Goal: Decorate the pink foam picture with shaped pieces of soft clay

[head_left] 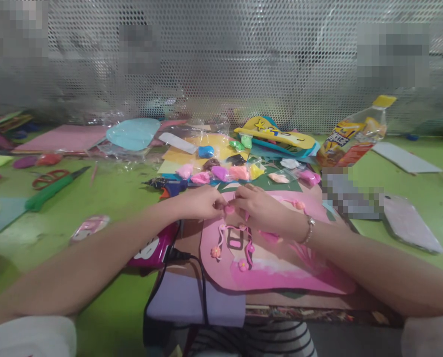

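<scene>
Four small lumps point(25, 162), yellow-green, purple, red and pink, sit toward the far left of the green table point(119, 191) on my feed, and a green-handled knife point(54, 190) lies diagonally just nearer to me. Moving right, I come to a magenta box point(161, 243) with a cartoon face; a black cable runs over its right side and I can't see what is inside. My left hand point(205, 202) is next, fingertips drawn together at the far left part of the pink panel point(269, 267). Beyond the hands, a row of clear packets point(219, 172) holds lumps of pink, purple, salmon and yellow. The panel lies flat, mostly on the near side of both hands, its long axis running left to right and its broad rounded end pointing left. Between my fingertips I make out a round pink piece point(229, 209), but I can't tell whether either hand grips it. My right hand point(260, 208) reaches over the panel from the right, fingers curled down and meeting the left ones. Farther right, a yellow-capped clear bottle point(350, 139) leans right, its contents masked by a bright label, and a pale phone point(413, 223) lies nearer.
</scene>
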`<state>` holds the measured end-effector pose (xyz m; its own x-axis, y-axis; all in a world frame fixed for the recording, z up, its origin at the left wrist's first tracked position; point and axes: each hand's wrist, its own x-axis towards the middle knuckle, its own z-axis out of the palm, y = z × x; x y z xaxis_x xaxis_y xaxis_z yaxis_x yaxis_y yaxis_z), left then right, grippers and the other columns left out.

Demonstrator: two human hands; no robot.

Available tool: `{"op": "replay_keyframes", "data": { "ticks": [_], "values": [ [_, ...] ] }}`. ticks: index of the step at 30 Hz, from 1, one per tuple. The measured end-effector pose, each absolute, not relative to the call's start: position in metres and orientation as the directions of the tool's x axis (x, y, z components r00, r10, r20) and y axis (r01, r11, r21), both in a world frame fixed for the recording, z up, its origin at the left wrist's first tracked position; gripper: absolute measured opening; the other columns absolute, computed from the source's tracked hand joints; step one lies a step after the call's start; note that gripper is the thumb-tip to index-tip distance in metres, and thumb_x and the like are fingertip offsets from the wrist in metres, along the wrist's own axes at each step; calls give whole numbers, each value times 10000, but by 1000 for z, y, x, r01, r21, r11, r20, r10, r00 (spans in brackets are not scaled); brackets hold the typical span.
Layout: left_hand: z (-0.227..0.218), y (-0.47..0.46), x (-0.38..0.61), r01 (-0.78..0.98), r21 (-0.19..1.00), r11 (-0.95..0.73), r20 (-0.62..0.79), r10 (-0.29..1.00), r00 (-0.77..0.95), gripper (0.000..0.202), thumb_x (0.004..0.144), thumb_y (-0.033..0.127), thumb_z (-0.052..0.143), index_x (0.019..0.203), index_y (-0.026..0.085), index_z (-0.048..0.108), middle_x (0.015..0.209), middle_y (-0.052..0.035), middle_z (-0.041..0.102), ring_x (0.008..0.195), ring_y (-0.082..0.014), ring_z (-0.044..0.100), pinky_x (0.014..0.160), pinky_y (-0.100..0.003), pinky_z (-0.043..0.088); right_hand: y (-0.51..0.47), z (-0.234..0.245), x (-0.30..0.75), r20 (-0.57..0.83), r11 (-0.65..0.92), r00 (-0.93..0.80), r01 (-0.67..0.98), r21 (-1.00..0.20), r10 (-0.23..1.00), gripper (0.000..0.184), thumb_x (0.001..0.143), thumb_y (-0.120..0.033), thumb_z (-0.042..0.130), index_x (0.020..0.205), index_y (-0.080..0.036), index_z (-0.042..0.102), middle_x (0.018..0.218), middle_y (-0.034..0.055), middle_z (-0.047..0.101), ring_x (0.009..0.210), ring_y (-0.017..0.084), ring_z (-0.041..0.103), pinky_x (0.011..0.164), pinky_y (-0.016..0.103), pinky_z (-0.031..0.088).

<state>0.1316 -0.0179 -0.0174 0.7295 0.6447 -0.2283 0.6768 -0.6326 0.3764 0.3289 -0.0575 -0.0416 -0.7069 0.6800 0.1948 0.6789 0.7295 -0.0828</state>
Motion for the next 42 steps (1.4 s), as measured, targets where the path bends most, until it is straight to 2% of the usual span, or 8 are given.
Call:
{"op": "replay_keyframes", "data": {
  "ticks": [10, 15, 23, 29, 34, 37, 40, 42],
  "values": [
    [-15, -22, 132, 711, 396, -581, -278, 662, 696, 155, 721, 269, 483, 624, 176, 560, 552, -1, 579, 534, -123, 522, 503, -233, 309, -57, -43, 329, 189, 753, -735, 657, -38, 651, 150, 837, -117, 523, 882, -144, 663, 884, 85, 549, 816, 205, 448, 745, 353, 376],
    [-16, -20, 133, 696, 382, -608, -245, 659, 711, 142, 712, 253, 490, 611, 170, 543, 570, -5, 580, 542, -119, 514, 498, -231, 294, -56, -45, 329, 200, 759, -737, 649, -59, 646, 142, 829, -110, 531, 889, -141, 656, 869, 83, 551, 800, 203, 453, 743, 352, 382],
    [-17, -21, 132, 712, 375, -593, -261, 670, 695, 159, 706, 259, 489, 569, 178, 491, 504, 13, 503, 479, -109, 438, 470, -241, 253, -55, -46, 330, 221, 765, -736, 637, -94, 640, 145, 808, -90, 533, 884, -145, 644, 838, 72, 545, 797, 197, 464, 757, 354, 399],
    [-19, -22, 131, 701, 324, -635, -218, 671, 708, 170, 720, 276, 481, 586, 186, 533, 514, 14, 482, 483, -109, 407, 477, -255, 241, -54, -48, 330, 358, 784, -699, 581, -221, 619, 154, 871, -95, 438, 916, -99, 586, 911, 120, 544, 880, 211, 480, 793, 361, 430],
    [-17, -27, 133, 711, 272, -649, -222, 676, 702, 186, 709, 229, 470, 530, 182, 475, 470, 21, 407, 460, -103, 372, 474, -268, 206, -54, -46, 331, 281, 786, -735, 565, -249, 617, 145, 828, -62, 476, 832, -117, 610, 853, 90, 518, 791, 184, 469, 734, 329, 441],
    [-16, -26, 133, 707, 271, -653, -213, 675, 706, 170, 707, 210, 472, 540, 178, 478, 485, 12, 438, 469, -109, 398, 476, -270, 209, -55, -45, 330, 269, 785, -738, 582, -212, 619, 161, 795, -33, 489, 816, -128, 617, 834, 74, 509, 771, 176, 457, 728, 325, 439],
    [-18, -24, 133, 694, 302, -654, -202, 667, 717, 140, 731, 220, 482, 609, 177, 535, 559, -7, 530, 507, -121, 456, 497, -262, 247, -55, -46, 330, 281, 792, -740, 575, -207, 611, 177, 814, -38, 469, 875, -125, 610, 843, 73, 513, 773, 175, 454, 741, 336, 442],
    [-19, -22, 133, 676, 318, -665, -188, 655, 732, 125, 740, 224, 489, 661, 174, 571, 620, -20, 577, 545, -128, 491, 517, -257, 274, -54, -47, 330, 277, 791, -741, 575, -209, 612, 150, 836, -58, 458, 846, -128, 590, 843, 75, 512, 776, 177, 453, 749, 348, 445]
  ]
}}
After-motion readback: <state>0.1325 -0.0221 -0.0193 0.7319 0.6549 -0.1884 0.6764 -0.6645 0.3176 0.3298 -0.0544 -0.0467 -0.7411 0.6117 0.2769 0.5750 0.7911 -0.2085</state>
